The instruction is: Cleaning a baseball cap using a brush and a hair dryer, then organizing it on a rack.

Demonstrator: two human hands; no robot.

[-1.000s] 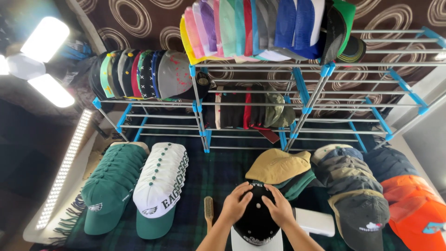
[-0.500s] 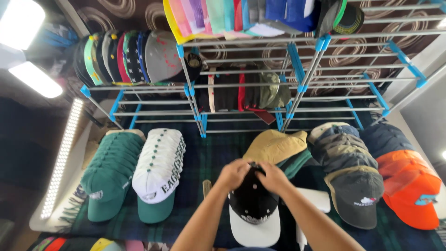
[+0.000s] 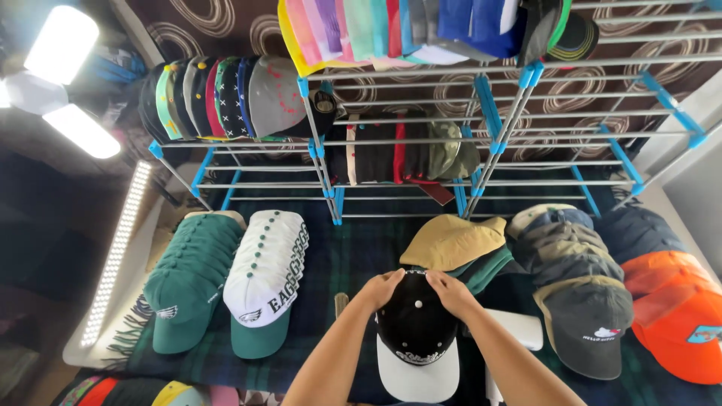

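Observation:
A black cap with a white brim (image 3: 416,340) lies on the dark plaid cloth in front of me, brim toward me. My left hand (image 3: 381,288) grips the back left of its crown. My right hand (image 3: 453,290) grips the back right, fingertips at the rear edge. Both forearms reach in from below. Just behind the cap sits a tan cap (image 3: 453,240) on top of a green one.
Stacks of green caps (image 3: 188,278) and white caps (image 3: 267,274) lie at the left; grey and dark caps (image 3: 575,289) and orange caps (image 3: 669,312) at the right. A metal rack with blue joints (image 3: 481,143) holds rows of caps behind. A white box (image 3: 519,331) and a wooden brush (image 3: 341,301) flank the cap.
My hands have slid from the top of the crown to its rear edge and spread a little apart. The cap has settled flatter on the cloth, and the view shifted slightly.

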